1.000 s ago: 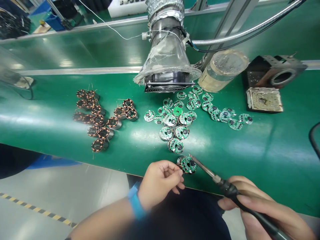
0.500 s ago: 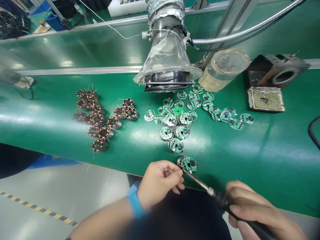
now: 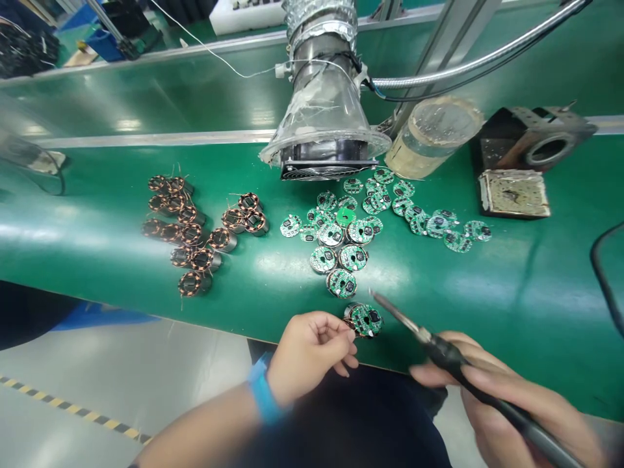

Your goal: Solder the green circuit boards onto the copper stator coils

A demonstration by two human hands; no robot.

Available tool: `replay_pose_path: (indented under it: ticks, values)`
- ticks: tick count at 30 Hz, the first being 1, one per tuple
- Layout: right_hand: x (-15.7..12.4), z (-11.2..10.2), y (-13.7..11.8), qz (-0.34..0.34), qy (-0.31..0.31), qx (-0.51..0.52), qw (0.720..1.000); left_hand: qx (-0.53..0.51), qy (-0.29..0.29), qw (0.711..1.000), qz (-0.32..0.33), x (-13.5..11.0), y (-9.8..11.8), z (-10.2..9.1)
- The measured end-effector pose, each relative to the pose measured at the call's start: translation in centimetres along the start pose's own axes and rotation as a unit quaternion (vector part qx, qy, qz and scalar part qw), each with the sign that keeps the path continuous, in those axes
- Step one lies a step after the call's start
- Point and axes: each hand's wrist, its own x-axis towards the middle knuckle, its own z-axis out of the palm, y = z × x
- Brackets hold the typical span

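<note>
Several copper coils [image 3: 178,227] stand in two loose groups on the green belt [image 3: 273,286], wire ends protruding. Below them, at the belt's near edge, a blue wristband [image 3: 262,390] circles the left wrist. The left hand [image 3: 307,351] has its fingers pressed together, pinching the left edge of a coil-backed board [image 3: 365,320], which sits just over the belt edge. Directly above that board, a scatter of loose boards [image 3: 351,227] lies on the belt, some mounted on coils, and a fume duct [image 3: 324,97] ends in a fan [image 3: 329,170] just beyond them. The soldering iron [image 3: 439,354] has its tip just up and right of the held board, not touching it. The right hand [image 3: 507,396] grips the iron's handle between thumb and curled fingers, pen-fashion. Further right are a clear jar [image 3: 431,136], a solder-crusted pad [image 3: 514,193] in a dark tray, and a metal block [image 3: 536,143] with a round opening.
</note>
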Motion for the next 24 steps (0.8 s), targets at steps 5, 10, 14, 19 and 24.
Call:
replay_pose_path:
  ticks: [5,10,14,19,24]
  values:
    - [2.8,2.3,1.3,-0.103,-0.102,-0.115,0.983,0.096,0.066,0.987,0.114,-0.6,-1.0,0.3]
    - [2.2,2.9,0.8,-0.057,-0.084,-0.139,0.985,0.227,0.113,0.912,0.323,-0.5,-2.0,0.0]
    - [2.0,2.9,-0.1,-0.013,0.008,-0.142,0.99,0.283,0.126,0.856,0.414,0.1,-2.0,0.1]
    - [2.1,3.5,-0.5,0.007,0.053,-0.128,0.99,0.258,0.144,0.861,0.414,0.8,-1.0,0.8]
    - [1.4,4.2,-0.5,-0.008,0.036,-0.171,0.985,0.327,0.115,0.851,0.394,0.8,-0.4,1.1]
